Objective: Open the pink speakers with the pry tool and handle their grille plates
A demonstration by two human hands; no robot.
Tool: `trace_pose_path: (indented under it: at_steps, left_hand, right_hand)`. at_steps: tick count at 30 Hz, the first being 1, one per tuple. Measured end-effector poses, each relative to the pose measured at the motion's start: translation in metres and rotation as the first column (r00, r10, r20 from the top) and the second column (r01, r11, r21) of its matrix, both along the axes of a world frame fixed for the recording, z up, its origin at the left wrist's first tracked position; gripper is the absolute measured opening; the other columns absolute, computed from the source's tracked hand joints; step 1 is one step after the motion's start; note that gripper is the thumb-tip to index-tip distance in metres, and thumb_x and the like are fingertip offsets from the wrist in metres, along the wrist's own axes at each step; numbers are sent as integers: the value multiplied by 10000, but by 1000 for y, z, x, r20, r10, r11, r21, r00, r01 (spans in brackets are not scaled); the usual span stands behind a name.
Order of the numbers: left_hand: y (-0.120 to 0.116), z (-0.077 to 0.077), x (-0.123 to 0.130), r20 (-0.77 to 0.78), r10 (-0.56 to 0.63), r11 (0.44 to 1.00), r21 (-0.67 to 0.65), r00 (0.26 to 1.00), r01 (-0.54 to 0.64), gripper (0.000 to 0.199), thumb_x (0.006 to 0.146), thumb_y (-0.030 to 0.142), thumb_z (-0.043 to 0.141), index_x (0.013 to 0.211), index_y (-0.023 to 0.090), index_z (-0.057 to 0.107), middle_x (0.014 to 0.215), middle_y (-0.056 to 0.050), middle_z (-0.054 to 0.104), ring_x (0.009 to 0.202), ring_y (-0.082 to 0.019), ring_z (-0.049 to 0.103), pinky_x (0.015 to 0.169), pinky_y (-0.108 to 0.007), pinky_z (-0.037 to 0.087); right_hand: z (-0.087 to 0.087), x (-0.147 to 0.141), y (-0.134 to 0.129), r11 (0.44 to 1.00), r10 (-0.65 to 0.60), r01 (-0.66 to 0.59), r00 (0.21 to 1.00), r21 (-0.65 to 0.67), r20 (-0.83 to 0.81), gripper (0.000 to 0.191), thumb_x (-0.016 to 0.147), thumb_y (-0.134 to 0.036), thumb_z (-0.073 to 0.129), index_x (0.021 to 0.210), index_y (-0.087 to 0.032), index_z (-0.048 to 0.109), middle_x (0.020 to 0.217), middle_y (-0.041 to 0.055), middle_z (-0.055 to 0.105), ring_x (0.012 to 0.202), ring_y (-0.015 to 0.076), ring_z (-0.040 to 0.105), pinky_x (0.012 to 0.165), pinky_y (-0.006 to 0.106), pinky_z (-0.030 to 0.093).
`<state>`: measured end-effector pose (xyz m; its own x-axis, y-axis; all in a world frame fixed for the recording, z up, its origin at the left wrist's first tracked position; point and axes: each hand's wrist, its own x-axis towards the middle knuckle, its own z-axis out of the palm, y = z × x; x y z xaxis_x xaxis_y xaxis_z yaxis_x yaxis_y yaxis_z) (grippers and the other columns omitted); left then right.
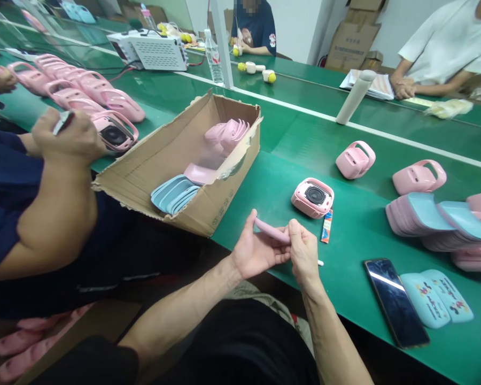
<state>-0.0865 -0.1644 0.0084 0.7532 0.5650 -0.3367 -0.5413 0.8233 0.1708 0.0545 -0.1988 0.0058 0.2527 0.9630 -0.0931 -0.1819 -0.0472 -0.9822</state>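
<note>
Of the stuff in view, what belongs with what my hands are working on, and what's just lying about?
Likely part of the work:
- pink panel, between your left hand and right hand
- open-fronted pink speaker
- cardboard box holding pink and blue pieces
- stacked panels

Probably just lying about:
- phone
- clear bottle
- pale cylinder

A green table (280, 133) carries pink speakers (313, 198), a phone (396, 303) and, apparently, a cardboard box (228, 198).
</note>
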Motion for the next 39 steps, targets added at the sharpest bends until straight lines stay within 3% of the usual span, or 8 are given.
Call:
trace_pose_path:
  at_steps: [3,7,15,20,25,31,39]
  left_hand:
    - [-1,1,2,-28,0,998,-55,1000,-1,1091,954,929,340,1347,-33,672,1049,-232,761,940,-298,714,900,-409,580]
    - [0,3,4,-63,5,997,-72,998,-10,1098,962,923,324,1330,-51,675,1028,-244,766,908,-300,719,873,-416,586]
    - [-2,-2,9,-85,67,998,-4,994,-68,985,1001,883,318,1141,7,748,1039,-232,761,993,-311,716,917,-432,576]
    - [-6,-10,11,-116,110,987,130,987,-94,941,964,913,375,1088,70,773,993,-203,769,984,-332,719,946,-466,558]
    - [-6,-10,14,-140,178,982,95,974,-166,930,988,895,332,1005,77,775,935,-176,760,887,-295,722,928,-469,579]
    - [-5,-6,17,-171,190,981,70,967,-181,910,996,875,368,997,62,777,942,-193,771,915,-315,737,935,-493,591]
    - [-5,-8,15,-198,185,982,74,963,-173,892,982,881,403,991,74,781,914,-185,775,904,-314,739,918,-484,596]
  right_hand:
    - [-3,-2,2,998,-36,27,986,-54,-160,587,971,-724,647,675,-219,606,694,26,700,656,179,657,652,306,537]
    - [-7,4,2,997,-58,49,981,-54,-186,578,976,-719,636,703,-210,647,703,28,700,666,178,663,657,299,546]
    - [-11,17,-5,985,88,-96,994,144,66,295,963,-473,748,819,-218,715,933,18,717,904,199,670,867,321,528]
    - [-11,8,-9,979,2,-36,985,199,171,352,1072,-433,595,798,-229,676,946,25,729,906,198,676,883,337,530]
    - [-15,9,-11,961,-10,-60,968,271,251,241,1047,-375,624,889,-236,743,990,44,730,981,219,687,920,356,537]
    - [-23,14,-10,975,-37,-16,972,223,232,200,981,-293,618,893,-236,788,967,32,724,951,205,695,898,341,549]
    - [-19,14,-10,977,-47,-3,972,214,230,173,963,-300,660,858,-236,782,944,30,730,940,213,691,902,357,547]
